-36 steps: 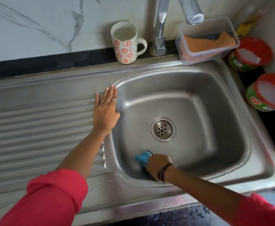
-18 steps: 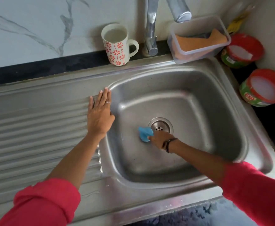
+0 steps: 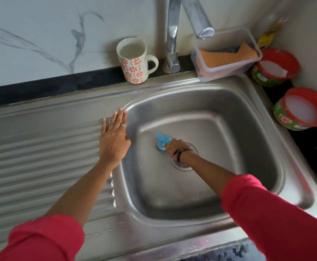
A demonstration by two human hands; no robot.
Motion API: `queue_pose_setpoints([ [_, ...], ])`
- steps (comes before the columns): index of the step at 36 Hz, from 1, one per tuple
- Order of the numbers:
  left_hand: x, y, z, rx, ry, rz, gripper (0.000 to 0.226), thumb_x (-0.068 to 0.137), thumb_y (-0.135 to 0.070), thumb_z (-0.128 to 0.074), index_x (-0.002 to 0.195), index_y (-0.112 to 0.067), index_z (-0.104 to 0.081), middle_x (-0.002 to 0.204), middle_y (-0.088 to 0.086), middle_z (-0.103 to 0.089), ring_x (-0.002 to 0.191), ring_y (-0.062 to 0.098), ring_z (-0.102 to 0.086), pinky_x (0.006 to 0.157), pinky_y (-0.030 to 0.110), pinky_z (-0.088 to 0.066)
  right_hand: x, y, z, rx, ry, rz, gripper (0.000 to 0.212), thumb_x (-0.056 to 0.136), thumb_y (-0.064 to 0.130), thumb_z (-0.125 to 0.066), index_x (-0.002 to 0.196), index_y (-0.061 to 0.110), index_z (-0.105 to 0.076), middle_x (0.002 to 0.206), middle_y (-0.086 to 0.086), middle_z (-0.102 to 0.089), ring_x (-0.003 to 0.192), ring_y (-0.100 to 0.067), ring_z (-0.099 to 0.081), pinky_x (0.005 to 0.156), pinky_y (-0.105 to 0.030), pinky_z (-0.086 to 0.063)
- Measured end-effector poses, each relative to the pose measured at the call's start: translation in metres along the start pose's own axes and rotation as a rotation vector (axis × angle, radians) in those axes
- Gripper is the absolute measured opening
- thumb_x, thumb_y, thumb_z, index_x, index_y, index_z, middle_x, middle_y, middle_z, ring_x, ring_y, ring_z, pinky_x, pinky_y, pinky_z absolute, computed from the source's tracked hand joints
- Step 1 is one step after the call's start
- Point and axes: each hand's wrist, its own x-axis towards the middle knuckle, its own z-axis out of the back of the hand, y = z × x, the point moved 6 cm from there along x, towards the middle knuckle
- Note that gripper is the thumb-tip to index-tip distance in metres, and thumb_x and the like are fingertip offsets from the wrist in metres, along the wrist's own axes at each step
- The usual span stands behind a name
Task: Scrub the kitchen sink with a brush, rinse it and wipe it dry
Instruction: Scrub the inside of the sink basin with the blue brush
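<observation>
Sink (image 3: 263,140), stainless, with ribbed drainboard (image 3: 41,157) on its left side. Right hand (image 3: 174,146) down in the basin, fingers curled round a blue brush (image 3: 161,141) pressed to the sink floor just left of the drain (image 3: 186,165), which the wrist partly covers. Left hand (image 3: 114,140) flat, fingers straight, resting on the rim between drainboard and basin. Flowered mug (image 3: 134,62) stands beside the tap (image 3: 172,38) at the back edge.
</observation>
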Motion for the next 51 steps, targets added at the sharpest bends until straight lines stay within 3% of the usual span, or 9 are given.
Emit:
queue_pose_setpoints([
  [9, 0.001, -0.001, -0.001, 0.005, -0.013, -0.020, 0.077, 0.082, -0.002, -0.049, 0.149, -0.010, -0.013, 0.157, 0.002, -0.012, 0.145, 0.017, -0.011, 0.117, 0.040, -0.001, -0.084, -0.076, -0.052, -0.096, 0.186, -0.085, 0.044, 0.098, 0.040, -0.039, 0.124, 0.006, -0.050, 0.119, -0.013, -0.061, 0.108, -0.026, -0.059, 0.088, -0.032, -0.045],
  [23, 0.002, 0.000, -0.002, 0.033, -0.007, -0.025, 0.077, 0.082, -0.003, -0.048, 0.149, -0.011, -0.012, 0.157, 0.002, -0.011, 0.145, 0.018, -0.010, 0.117, 0.041, -0.002, -0.034, 0.019, -0.041, -0.051, 0.044, 0.046, 0.046, 0.099, 0.035, -0.033, 0.133, 0.006, -0.044, 0.126, -0.018, -0.056, 0.117, -0.033, -0.053, 0.093, -0.036, -0.043],
  [32, -0.001, -0.004, 0.001, 0.077, 0.039, 0.003, 0.077, 0.084, -0.004, -0.047, 0.150, -0.010, -0.008, 0.158, 0.002, -0.006, 0.146, 0.018, -0.006, 0.117, 0.040, 0.001, -0.097, -0.001, -0.085, -0.175, 0.208, 0.112, 0.043, 0.099, 0.034, -0.035, 0.130, 0.006, -0.047, 0.128, -0.016, -0.055, 0.117, -0.030, -0.054, 0.094, -0.035, -0.043],
  [38, -0.015, -0.020, -0.002, 0.139, 0.153, -0.002, 0.074, 0.088, -0.011, -0.049, 0.149, -0.007, -0.007, 0.158, 0.006, 0.000, 0.146, 0.023, 0.004, 0.116, 0.043, 0.008, -0.103, -0.061, -0.058, -0.216, 0.288, -0.029, 0.044, 0.096, 0.036, -0.039, 0.126, 0.008, -0.052, 0.130, -0.014, -0.056, 0.118, -0.028, -0.054, 0.096, -0.034, -0.042],
  [40, -0.028, -0.031, -0.005, 0.116, 0.254, 0.003, 0.065, 0.093, -0.021, -0.045, 0.149, -0.011, -0.013, 0.158, 0.004, -0.008, 0.146, 0.020, 0.002, 0.114, 0.045, 0.011, -0.102, -0.083, -0.041, -0.214, 0.290, -0.091, 0.045, 0.096, 0.037, -0.040, 0.126, 0.006, -0.053, 0.131, -0.015, -0.055, 0.118, -0.028, -0.054, 0.096, -0.032, -0.042],
  [44, -0.073, -0.061, -0.012, 0.062, 0.675, -0.085, 0.064, 0.088, -0.061, -0.043, 0.138, -0.022, -0.044, 0.146, -0.001, -0.041, 0.141, 0.017, -0.025, 0.114, 0.047, 0.006, -0.109, -0.100, -0.024, -0.208, 0.341, -0.130, 0.047, 0.098, 0.036, -0.039, 0.129, 0.003, -0.050, 0.134, -0.017, -0.052, 0.121, -0.027, -0.051, 0.094, -0.028, -0.040],
  [47, -0.110, -0.077, -0.011, -0.004, 0.985, -0.110, 0.067, 0.072, -0.076, -0.050, 0.116, -0.028, -0.064, 0.121, -0.007, -0.063, 0.122, 0.015, -0.050, 0.113, 0.045, -0.014, -0.110, -0.083, -0.034, -0.250, 0.341, -0.086, 0.048, 0.098, 0.036, -0.038, 0.128, 0.002, -0.051, 0.132, -0.016, -0.054, 0.120, -0.027, -0.053, 0.090, -0.029, -0.041],
  [49, -0.130, -0.084, -0.013, -0.012, 1.162, -0.121, 0.060, 0.072, -0.069, -0.060, 0.106, -0.020, -0.068, 0.096, -0.003, -0.068, 0.093, 0.016, -0.059, 0.089, 0.030, -0.040, -0.108, -0.064, -0.047, -0.264, 0.332, -0.035, 0.047, 0.098, 0.034, -0.036, 0.129, 0.001, -0.051, 0.133, -0.016, -0.053, 0.121, -0.027, -0.052, 0.096, -0.031, -0.041],
  [51, -0.142, -0.090, -0.016, 0.002, 1.265, -0.141, 0.051, 0.073, -0.061, -0.066, 0.091, -0.013, -0.065, 0.076, 0.000, -0.058, 0.072, 0.015, -0.051, 0.065, 0.025, -0.038, -0.109, -0.045, -0.059, -0.247, 0.344, 0.007, 0.047, 0.098, 0.033, -0.036, 0.129, 0.001, -0.050, 0.132, -0.017, -0.053, 0.121, -0.029, -0.052, 0.098, -0.033, -0.041],
])
